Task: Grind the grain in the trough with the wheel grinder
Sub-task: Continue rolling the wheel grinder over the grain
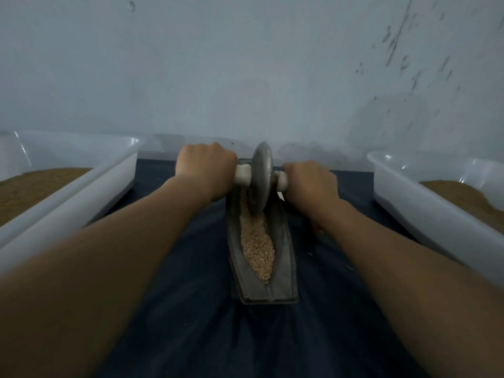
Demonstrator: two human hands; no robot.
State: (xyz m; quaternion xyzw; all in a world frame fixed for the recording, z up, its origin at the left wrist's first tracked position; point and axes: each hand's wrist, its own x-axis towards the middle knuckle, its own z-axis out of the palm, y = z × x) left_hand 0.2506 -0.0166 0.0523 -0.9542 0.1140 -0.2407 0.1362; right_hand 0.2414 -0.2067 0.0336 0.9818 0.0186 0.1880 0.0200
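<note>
Grain (pixel 257 244) lies heaped in the narrow metal trough (pixel 285 255), nearer the person than either hand. Beyond it the wheel grinder (pixel 261 170) stands on edge between the left hand (pixel 204 170) and the right hand (pixel 311 184), each wrapped tightly round an end of the white handle (pixel 242 174). Uneven pressure could tilt the wheel and push grain over the trough's low rim.
</note>
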